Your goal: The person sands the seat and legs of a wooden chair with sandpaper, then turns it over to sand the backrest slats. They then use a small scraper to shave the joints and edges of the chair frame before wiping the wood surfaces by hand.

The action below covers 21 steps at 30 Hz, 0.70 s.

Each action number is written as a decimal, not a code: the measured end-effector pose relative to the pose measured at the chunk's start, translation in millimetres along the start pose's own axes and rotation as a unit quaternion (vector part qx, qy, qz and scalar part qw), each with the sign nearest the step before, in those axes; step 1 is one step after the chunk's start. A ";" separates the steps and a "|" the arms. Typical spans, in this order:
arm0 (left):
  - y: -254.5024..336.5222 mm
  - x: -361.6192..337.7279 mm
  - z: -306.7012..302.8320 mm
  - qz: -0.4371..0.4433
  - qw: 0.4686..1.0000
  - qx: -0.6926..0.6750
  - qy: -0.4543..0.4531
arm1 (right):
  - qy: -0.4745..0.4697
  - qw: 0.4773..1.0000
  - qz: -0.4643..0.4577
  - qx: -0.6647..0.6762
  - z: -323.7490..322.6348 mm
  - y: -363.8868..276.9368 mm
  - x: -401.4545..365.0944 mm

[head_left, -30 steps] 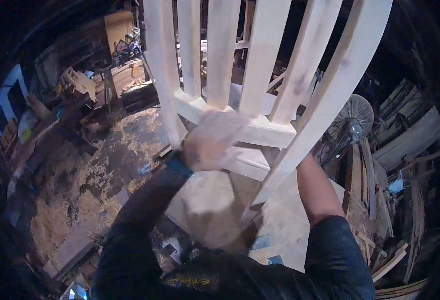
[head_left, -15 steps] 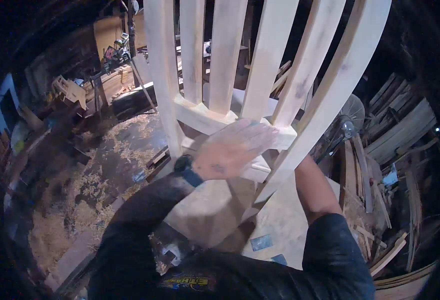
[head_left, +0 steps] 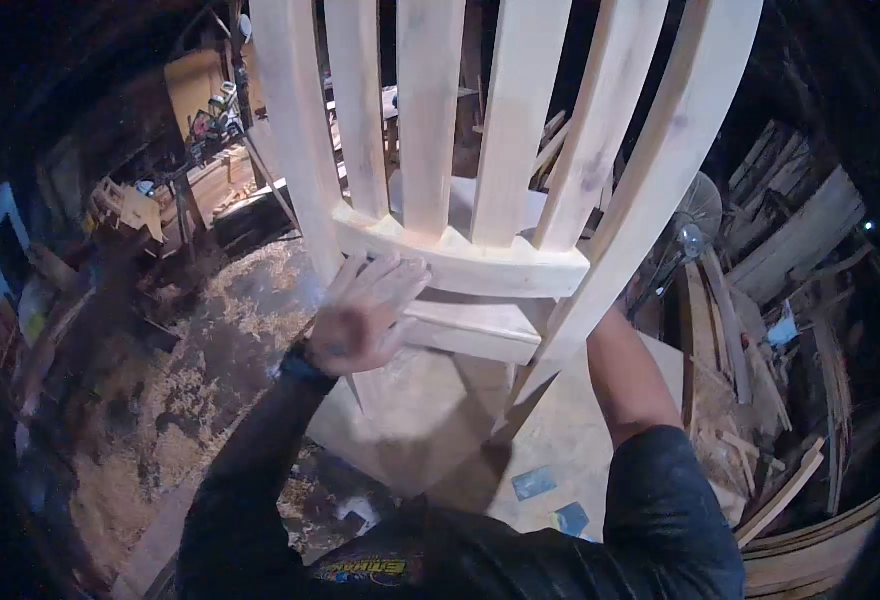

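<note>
A pale wooden chair (head_left: 505, 268) stands before me, its curved slats rising out of the top of the view. My left hand (head_left: 365, 315) lies with fingers stretched over the left end of the lower back rail, beside the left post. Whether anything is under its palm is hidden. My right forearm (head_left: 630, 375) reaches behind the right back post (head_left: 650, 190), which hides my right hand and its fingers. Below the rail is the chair's seat edge (head_left: 475, 335).
The chair stands on a light board (head_left: 400, 430), where a blue-grey sheet (head_left: 533, 484) and another sheet (head_left: 570, 518) lie. Wood shavings (head_left: 190, 400) cover the floor at left. A fan (head_left: 693, 235) and stacked planks (head_left: 800, 250) are at right.
My left hand has slid left along the rail, from its middle right part to its left end. The right arm stays behind the post. The view has shifted slightly.
</note>
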<state>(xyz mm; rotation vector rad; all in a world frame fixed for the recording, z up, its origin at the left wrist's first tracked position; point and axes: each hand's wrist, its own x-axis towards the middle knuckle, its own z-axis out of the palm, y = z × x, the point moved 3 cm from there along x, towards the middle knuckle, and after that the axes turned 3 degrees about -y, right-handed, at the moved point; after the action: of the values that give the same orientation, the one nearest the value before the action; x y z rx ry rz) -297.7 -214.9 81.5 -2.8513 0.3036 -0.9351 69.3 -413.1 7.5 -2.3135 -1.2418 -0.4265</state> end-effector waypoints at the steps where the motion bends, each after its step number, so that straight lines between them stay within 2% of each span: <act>1: 8.2 1.4 1.5 -0.001 0.999 -0.005 0.032 | -0.001 1.000 0.000 0.000 0.2 -0.5 -0.9; 4: 42.2 38.0 12.8 -0.009 0.996 -0.064 0.054 | 0.004 1.000 0.004 -0.001 -1.8 0.1 -1.7; 7: 71.1 73.9 26.0 0.108 0.989 -0.054 0.080 | 0.002 1.000 0.005 -0.002 0.3 -1.9 -3.4; 10: 42.0 53.0 9.9 0.134 0.989 -0.038 0.046 | -0.002 1.000 0.005 -0.007 4.6 -2.9 -3.4; 11: 22.6 44.3 8.6 0.133 0.987 -0.070 0.053 | 0.000 1.000 0.007 -0.007 4.8 -2.9 -3.0; 13: 1.2 34.0 -2.2 0.138 0.986 -0.024 0.087 | 0.003 1.000 0.011 -0.007 3.6 -3.0 -1.3; 17: 0.5 38.4 -11.7 0.143 0.981 0.025 0.128 | 0.004 1.000 0.011 -0.007 3.1 -1.8 1.1; 21: -5.2 51.1 -11.4 0.110 0.978 -0.043 0.171 | 0.002 1.000 0.011 -0.001 6.2 -5.7 1.5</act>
<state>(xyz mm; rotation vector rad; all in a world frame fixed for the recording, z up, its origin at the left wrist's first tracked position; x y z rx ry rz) -263.4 -222.1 120.8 -2.6455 0.6935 -1.3885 65.7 -405.9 4.6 -2.3254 -1.2138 -0.4245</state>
